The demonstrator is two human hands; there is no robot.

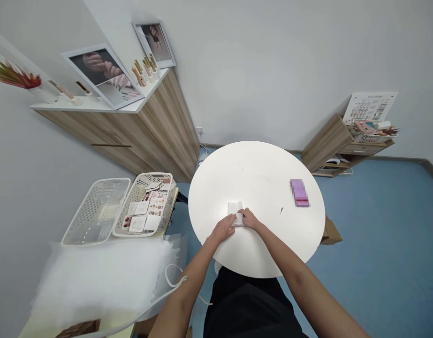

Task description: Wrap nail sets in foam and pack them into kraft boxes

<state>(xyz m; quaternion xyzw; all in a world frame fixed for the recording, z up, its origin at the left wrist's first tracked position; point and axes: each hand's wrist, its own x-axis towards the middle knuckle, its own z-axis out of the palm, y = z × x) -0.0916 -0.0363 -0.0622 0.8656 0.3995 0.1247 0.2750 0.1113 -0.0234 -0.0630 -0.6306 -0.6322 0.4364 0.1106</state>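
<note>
A folded white cloth (235,211) lies near the close edge of a round white table (258,178). My left hand (222,229) and my right hand (249,218) press in on it from both sides, their fingers gripping its near part. Part of the cloth is hidden under my fingers. Toward the table's right side lies a flat pink-purple package (300,193), blurred and well away from both hands.
To the left stand two white perforated plastic baskets (95,211), one holding printed cards, beside a large clear plastic bag (100,281). Behind are a wood-finish cabinet (142,136) with framed nail photographs and a small wooden shelf unit (346,145).
</note>
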